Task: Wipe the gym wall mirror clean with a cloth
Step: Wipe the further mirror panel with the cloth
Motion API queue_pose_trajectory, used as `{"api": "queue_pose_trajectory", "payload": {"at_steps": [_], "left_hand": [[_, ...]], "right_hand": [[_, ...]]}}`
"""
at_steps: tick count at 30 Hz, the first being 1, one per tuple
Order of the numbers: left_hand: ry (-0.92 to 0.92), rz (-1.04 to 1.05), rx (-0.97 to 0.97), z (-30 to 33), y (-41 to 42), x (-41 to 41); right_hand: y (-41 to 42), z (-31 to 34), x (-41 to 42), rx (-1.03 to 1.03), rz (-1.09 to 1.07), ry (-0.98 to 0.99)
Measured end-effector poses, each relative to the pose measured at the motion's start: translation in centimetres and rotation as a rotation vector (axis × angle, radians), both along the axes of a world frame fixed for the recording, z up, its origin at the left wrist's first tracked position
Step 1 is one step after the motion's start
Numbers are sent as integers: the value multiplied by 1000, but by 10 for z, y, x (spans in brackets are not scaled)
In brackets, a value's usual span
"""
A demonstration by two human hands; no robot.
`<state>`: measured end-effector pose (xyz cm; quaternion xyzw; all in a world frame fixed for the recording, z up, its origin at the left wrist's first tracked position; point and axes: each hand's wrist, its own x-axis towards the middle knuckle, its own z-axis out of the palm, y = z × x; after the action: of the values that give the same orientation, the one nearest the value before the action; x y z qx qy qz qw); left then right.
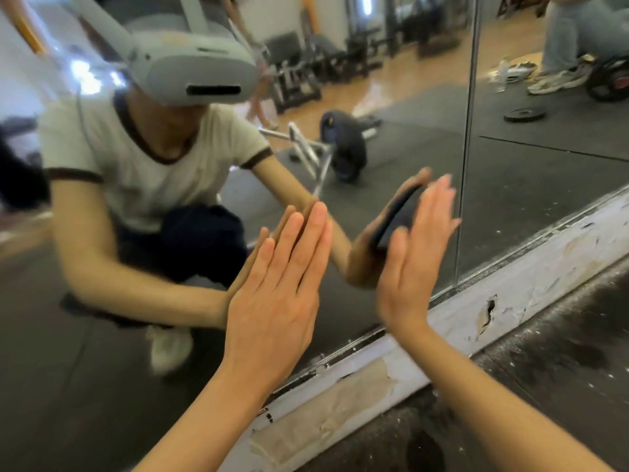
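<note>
- The mirror (510,199) fills the wall ahead of us and runs down to a scuffed white baseboard (510,294), with a vertical seam (468,148) between two panels.
- A dark cloth (396,216) sits flat against the glass just left of that seam, low on the panel; only a sliver shows, so we can't be sure of its shape.
- Our right hand (413,253) presses the cloth to the mirror with an open palm, fingers straight and together, not curled around it.
- Our left hand (279,287) lies flat on the glass just beside it, fingers extended and released, holding nothing.
- The two hands are near each other but apart.
- In the reflection we see a crouching person in a pale T-shirt wearing a grey headset (194,68).
- Behind them a barbell (340,148) lies on dark floor mats, and a loose weight plate (524,114) rests further right.
- The baseboard has peeling paint and a hole (488,313).
</note>
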<state>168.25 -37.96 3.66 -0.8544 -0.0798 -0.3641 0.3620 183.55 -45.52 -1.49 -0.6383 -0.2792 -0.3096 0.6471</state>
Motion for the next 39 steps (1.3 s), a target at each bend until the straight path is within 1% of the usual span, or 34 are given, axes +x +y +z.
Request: {"api": "queue_pose_trajectory", "payload": {"at_steps": [2, 3, 4, 5, 7, 8, 9, 10, 11, 13, 15, 16, 17, 18, 20, 22, 24, 25, 26, 28, 30, 32, 34, 36, 37, 39], "left_hand": [[-11, -6, 10, 0, 0, 1], [-13, -5, 9, 0, 0, 2], [-18, 1, 6, 0, 0, 2], [-23, 7, 5, 0, 0, 3], [-11, 4, -3, 2, -1, 3], [-8, 3, -6, 2, -2, 3], [-6, 4, -9, 2, -2, 2], [-4, 2, -15, 2, -2, 2], [-4, -2, -22, 1, -2, 2], [-14, 0, -29, 1, -2, 2], [-11, 6, -35, 0, -2, 3], [-14, 8, -35, -1, -2, 4], [-17, 10, -33, -1, -1, 4], [-18, 14, -34, -1, -1, 4], [-11, 14, -40, 0, -1, 4], [-3, 13, -50, 1, -2, 3], [-3, 14, -52, 1, -2, 3], [-4, 7, -56, 1, -3, 3], [-5, 2, -56, 1, -2, 3], [-11, 5, -54, 0, -2, 3], [-11, 1, -51, 0, -2, 4], [2, -6, -56, 2, -3, 4], [14, -6, -61, 3, -4, 3], [21, 1, -68, 4, -5, 2], [22, 2, -69, 4, -5, 1], [31, 8, -65, 4, -6, 1]], "right_hand": [[4, 26, 16, 166, -79, 187], [9, 29, 7, 205, -75, 244], [14, 23, -11, 188, -48, 235], [20, 10, -34, 120, -1, 163], [22, -28, -75, -86, 74, -86], [19, -40, -76, -167, 86, -191], [14, -41, -63, -190, 98, -241], [10, -35, -44, -167, 86, -229], [5, -25, -24, -102, 59, -145], [-3, 0, 15, 98, -16, 97], [-1, 10, 22, 241, -58, 272], [4, 10, 10, 267, -41, 315], [11, 4, -9, 252, -10, 304], [17, -6, -31, 196, 26, 252], [24, -38, -71, 30, 95, 86], [18, -59, -71, -90, 117, -56], [9, -59, -43, -107, 100, -120], [3, -55, -26, -69, 81, -89], [-1, -51, -9, -2, 59, -16], [-3, -50, 12, 133, 6, 179], [3, -54, 10, 247, -46, 366], [11, -62, -1, 306, -88, 490], [14, -62, -7, 318, -97, 560], [11, -48, -7, 328, -69, 633], [9, -35, -6, 344, -46, 633], [7, -2, -5, 354, -7, 521]]}}
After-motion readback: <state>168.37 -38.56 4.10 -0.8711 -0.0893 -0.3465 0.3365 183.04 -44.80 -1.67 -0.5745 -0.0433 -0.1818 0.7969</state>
